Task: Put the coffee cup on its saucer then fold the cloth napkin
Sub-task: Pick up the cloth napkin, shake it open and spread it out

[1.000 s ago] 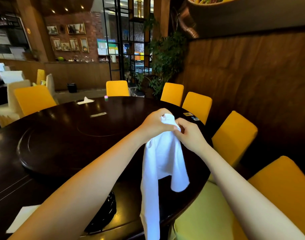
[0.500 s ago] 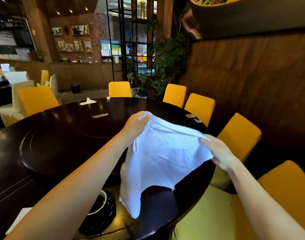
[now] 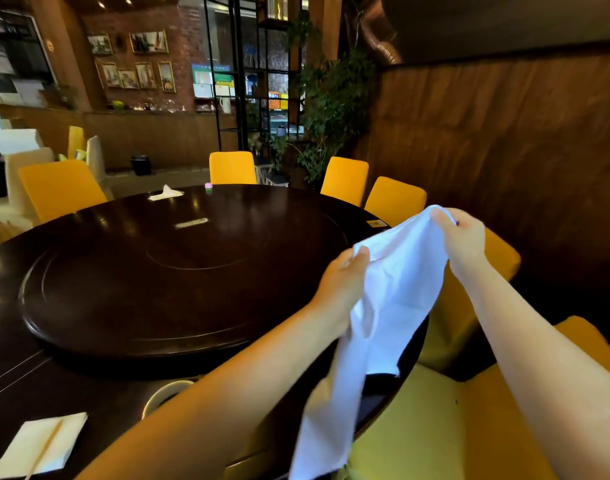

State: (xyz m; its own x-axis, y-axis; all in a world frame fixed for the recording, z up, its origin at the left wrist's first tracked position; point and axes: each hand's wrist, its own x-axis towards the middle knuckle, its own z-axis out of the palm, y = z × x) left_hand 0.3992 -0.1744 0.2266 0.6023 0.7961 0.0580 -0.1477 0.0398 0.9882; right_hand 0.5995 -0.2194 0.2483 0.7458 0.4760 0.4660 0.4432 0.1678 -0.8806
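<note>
1. Head view puts both your hands out over the near right edge of the dark round surface (image 3: 71,382), with the white cloth napkin (image 3: 397,282) raised between them.
2. Your left hand (image 3: 345,271) pinches one top corner, thumb on the cloth. Your right hand (image 3: 464,240) pinches the other top corner, higher and farther out. Neither hand is spread.
3. The top edge runs between the two pinches. The rest hangs in a loose drape, its tail falling past the surface's rim toward the yellow chair seat (image 3: 418,427). Holding it by two corners lets its own weight pull it open and gives you a straight edge to fold from.
4. Only an arc of the coffee cup (image 3: 168,388) shows, a pale rim under your left forearm, near you on the surface. It is probably on its saucer, but the forearm hides the base, so that cannot be confirmed.
5. You appear to be at the start of the fold. Next, lay the napkin flat or bring the two corners together.
6. Mind the cup close beneath your left arm and the tail hanging off the rim.
7. A paper napkin (image 3: 37,445) with a thin stick on it lies at the near left, well apart from the cloth.
</note>
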